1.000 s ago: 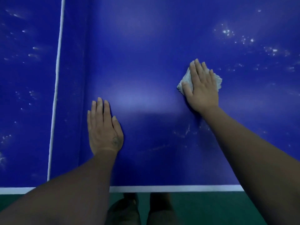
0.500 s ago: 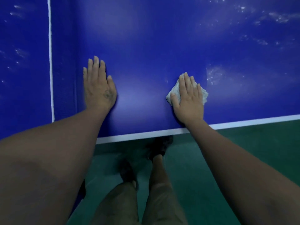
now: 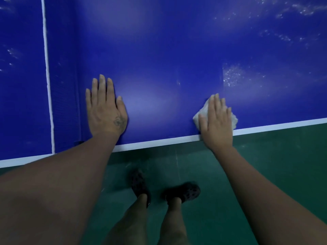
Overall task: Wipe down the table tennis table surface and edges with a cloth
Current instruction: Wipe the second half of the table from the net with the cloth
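**Cloth parked right on the near edge line**

Right hand [image 3: 216, 124] is flat on the cloth [image 3: 200, 114], fingers straight and together. It's pressing the cloth down rather than clutching it, and only the corners peek out either side of the palm. The wad sits on the blue table [image 3: 168, 50] just inside the white edge line [image 3: 159, 142], with the heel of the hand overlapping that line. Left hand [image 3: 106, 110] is flat too and holds nothing. It's planted further left along the edge line and a bit deeper in, and looks like it's just bracing.

What the next stroke hangs on, I reckon: the speckled dusty patch [image 3: 235, 75] lies past the edge line, up and slightly right of the cloth, with more specks across the far right. So the right hand is nearer by a long way. The stretch between the hands looks clean already. The edge line runs left to right, tilting up toward the right. Green floor [image 3: 283, 165] and dark shoes [image 3: 182, 191] sit on the near side of it.
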A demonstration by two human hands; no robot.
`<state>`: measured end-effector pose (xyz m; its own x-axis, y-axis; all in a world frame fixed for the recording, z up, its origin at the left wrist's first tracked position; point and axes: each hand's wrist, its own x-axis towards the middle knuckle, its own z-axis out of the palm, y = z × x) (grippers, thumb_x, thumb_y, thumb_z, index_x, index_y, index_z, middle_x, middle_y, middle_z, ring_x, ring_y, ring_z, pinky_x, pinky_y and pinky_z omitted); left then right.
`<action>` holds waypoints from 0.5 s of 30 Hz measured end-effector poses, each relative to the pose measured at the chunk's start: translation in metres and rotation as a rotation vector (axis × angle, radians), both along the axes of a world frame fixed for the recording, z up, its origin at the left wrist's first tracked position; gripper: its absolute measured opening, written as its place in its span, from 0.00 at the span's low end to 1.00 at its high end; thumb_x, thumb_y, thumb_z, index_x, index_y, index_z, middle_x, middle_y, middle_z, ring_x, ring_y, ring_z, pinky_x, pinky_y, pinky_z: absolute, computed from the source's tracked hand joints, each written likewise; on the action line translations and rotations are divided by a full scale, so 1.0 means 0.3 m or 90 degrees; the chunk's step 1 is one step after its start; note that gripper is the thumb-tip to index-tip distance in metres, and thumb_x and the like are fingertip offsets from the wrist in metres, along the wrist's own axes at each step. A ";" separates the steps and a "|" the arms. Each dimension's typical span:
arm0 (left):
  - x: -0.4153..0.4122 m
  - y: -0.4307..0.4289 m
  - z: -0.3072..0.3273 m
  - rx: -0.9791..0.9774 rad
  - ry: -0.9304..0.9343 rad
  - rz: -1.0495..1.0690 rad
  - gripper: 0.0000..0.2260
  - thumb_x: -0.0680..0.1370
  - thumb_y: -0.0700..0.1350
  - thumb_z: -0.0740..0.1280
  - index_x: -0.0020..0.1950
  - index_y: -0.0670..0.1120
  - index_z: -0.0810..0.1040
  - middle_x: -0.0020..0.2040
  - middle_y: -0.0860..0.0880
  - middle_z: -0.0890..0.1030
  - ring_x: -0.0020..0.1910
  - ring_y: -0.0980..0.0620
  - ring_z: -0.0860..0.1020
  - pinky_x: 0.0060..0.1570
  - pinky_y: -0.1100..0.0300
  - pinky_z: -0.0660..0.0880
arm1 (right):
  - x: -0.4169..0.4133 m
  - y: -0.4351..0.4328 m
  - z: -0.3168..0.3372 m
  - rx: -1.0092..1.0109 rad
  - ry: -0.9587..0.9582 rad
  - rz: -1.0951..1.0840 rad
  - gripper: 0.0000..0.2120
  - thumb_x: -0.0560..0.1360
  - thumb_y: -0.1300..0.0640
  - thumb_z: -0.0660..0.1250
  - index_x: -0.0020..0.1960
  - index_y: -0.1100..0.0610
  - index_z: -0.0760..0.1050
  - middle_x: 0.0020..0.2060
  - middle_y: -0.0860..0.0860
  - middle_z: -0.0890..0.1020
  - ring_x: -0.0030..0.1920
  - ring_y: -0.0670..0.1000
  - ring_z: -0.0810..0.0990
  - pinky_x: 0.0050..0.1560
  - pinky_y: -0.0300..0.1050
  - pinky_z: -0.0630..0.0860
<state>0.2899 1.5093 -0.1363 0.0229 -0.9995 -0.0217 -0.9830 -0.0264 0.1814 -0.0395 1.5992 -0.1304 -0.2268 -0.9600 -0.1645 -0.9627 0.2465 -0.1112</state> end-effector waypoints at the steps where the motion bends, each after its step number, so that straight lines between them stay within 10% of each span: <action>1: -0.001 -0.001 0.002 -0.004 0.004 0.001 0.28 0.89 0.53 0.50 0.88 0.43 0.55 0.89 0.46 0.53 0.88 0.46 0.48 0.86 0.44 0.46 | 0.029 -0.028 -0.001 -0.002 -0.005 -0.059 0.34 0.88 0.45 0.44 0.88 0.61 0.49 0.88 0.57 0.51 0.88 0.59 0.48 0.86 0.62 0.47; 9: -0.004 -0.006 -0.013 -0.014 0.004 0.006 0.28 0.89 0.54 0.49 0.88 0.44 0.56 0.89 0.46 0.54 0.88 0.47 0.49 0.86 0.43 0.48 | 0.110 0.164 -0.008 -0.037 -0.055 0.196 0.32 0.89 0.45 0.51 0.88 0.58 0.52 0.88 0.52 0.53 0.88 0.56 0.50 0.86 0.62 0.52; 15: -0.003 -0.007 -0.020 -0.015 -0.002 0.010 0.29 0.88 0.54 0.49 0.88 0.44 0.56 0.88 0.46 0.54 0.88 0.47 0.49 0.86 0.43 0.47 | 0.079 -0.306 -0.004 -0.053 -0.037 -0.046 0.32 0.89 0.44 0.48 0.88 0.59 0.49 0.88 0.55 0.51 0.88 0.56 0.47 0.87 0.58 0.46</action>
<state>0.2890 1.5073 -0.1424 0.0382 -0.9993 0.0022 -0.9830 -0.0372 0.1797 -0.0158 1.5074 -0.1315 -0.2886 -0.9523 -0.0992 -0.9341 0.3028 -0.1894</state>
